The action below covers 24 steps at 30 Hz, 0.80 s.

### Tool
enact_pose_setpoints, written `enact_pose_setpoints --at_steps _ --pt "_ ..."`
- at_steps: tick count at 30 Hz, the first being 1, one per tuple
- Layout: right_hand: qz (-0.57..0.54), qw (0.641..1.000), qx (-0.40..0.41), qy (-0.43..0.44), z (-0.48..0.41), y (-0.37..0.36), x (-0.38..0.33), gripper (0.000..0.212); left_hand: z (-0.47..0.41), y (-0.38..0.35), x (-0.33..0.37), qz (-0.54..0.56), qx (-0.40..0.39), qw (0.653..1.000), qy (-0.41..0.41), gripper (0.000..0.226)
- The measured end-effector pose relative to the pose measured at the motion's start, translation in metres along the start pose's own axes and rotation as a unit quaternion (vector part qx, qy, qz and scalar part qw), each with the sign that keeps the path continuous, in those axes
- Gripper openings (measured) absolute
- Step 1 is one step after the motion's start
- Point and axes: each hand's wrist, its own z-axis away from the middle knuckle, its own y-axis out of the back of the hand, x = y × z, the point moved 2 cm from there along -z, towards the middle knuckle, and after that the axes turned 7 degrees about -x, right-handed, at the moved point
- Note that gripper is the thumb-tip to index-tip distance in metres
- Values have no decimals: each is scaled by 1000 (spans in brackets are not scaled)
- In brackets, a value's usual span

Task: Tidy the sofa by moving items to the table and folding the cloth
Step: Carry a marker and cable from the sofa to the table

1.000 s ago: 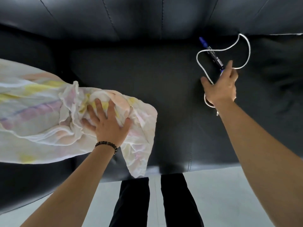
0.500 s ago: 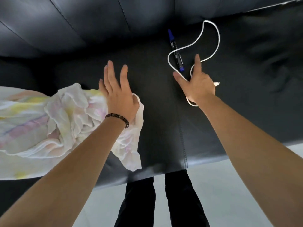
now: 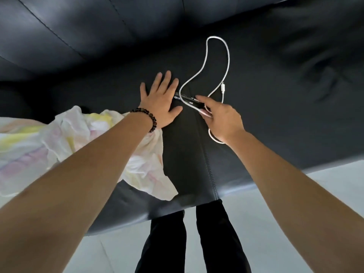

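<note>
The left hand (image 3: 159,103) lies spread flat on the black leather sofa (image 3: 285,119). The right hand (image 3: 222,119) pinches the dark pen (image 3: 188,101); the white looped cable (image 3: 228,56) lying across it could snag.

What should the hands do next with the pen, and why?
Probably the right hand should lift the pen off the sofa: its finger and thumb pinch the pen's end, the white cable crosses over it, and the left hand rests flat beside it, holding nothing.
</note>
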Motion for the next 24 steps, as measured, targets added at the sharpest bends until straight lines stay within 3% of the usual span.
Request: enact_pose_setpoints --at_steps 5,8,10,13,17,20,24 --pt "-86 994 57 -19 28 -15 6 74 11 -18 12 95 134 985 56 42" --pt "-190 975 105 -50 45 -14 5 92 22 -15 20 151 133 977 71 36" --pt "-246 957 137 -61 65 -8 0 94 42 -7 24 225 154 959 83 30" --pt "-309 936 145 -81 107 4 -15 76 94 5 29 315 204 922 98 24" --pt "-361 913 123 -147 175 30 -48 53 191 28 43 371 211 900 90 10" --pt "-399 885 173 -168 245 66 -85 40 270 63 56 393 209 892 77 13" --pt "-445 841 262 -164 363 136 -145 33 382 137 83 403 233 885 2 15"
